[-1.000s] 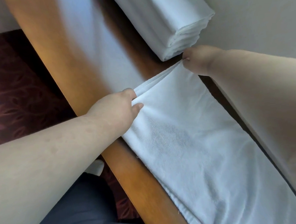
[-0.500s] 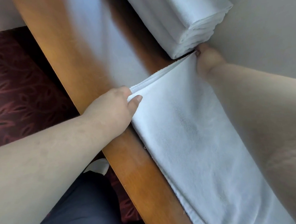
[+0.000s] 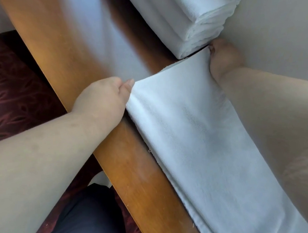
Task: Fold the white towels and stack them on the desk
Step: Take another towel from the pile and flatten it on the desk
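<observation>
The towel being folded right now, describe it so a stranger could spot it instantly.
Start at the wooden desk along the wall. The towel lies as one long flat strip, its far corners held by the left hand and right hand. The folded stack just beyond it is thick, layered and untouched.

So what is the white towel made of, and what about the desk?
The white towel looks like soft cotton terry cloth: its surface is fuzzy with tiny loops and it has a stitched hem, though the fibre cannot be known for sure. The desk looks like wood with a glossy varnish: it is orange-brown, faintly streaked, and shines with pale reflections. It could also be a veneer.
</observation>
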